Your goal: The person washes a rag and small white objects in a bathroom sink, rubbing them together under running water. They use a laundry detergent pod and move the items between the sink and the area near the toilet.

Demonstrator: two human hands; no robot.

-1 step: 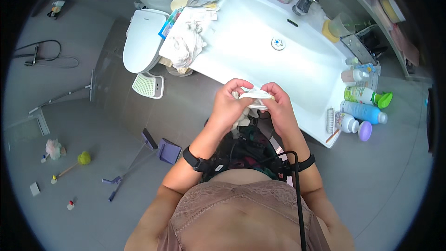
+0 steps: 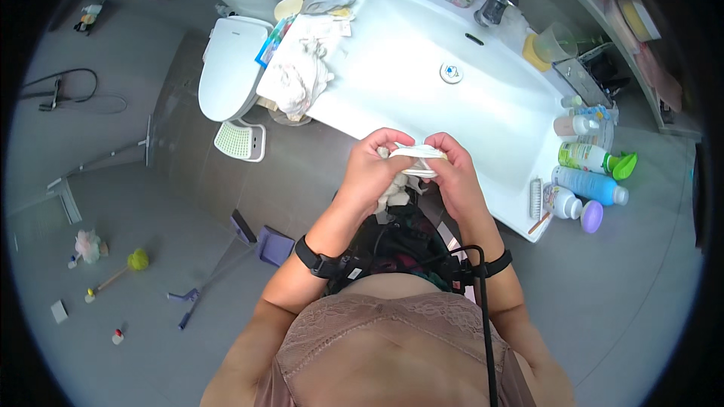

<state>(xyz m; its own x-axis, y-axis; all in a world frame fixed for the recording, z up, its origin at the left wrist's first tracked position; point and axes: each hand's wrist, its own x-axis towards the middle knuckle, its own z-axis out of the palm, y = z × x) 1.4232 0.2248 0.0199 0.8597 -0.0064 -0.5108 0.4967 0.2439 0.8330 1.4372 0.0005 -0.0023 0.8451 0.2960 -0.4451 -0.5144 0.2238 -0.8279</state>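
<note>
Left hand (image 2: 372, 169), right hand (image 2: 457, 174) turned inward, near each other beside sink (image 2: 392, 53), both clamped on white cloth (image 2: 417, 151).

The person wears a dusty mauve top (image 2: 309, 335) with a scalloped lace panel (image 2: 460, 307) and stitched seam lines. Each wrist carries a black strap: the left wristband (image 2: 308, 255) with a blocky dark fastening, the right wristband (image 2: 498, 264) plain-looking. A black cable (image 2: 487, 339) runs down the front, bending near the right wrist. Below the waist, dark fabric (image 2: 400, 245) shows muted green and reddish patches.
</note>
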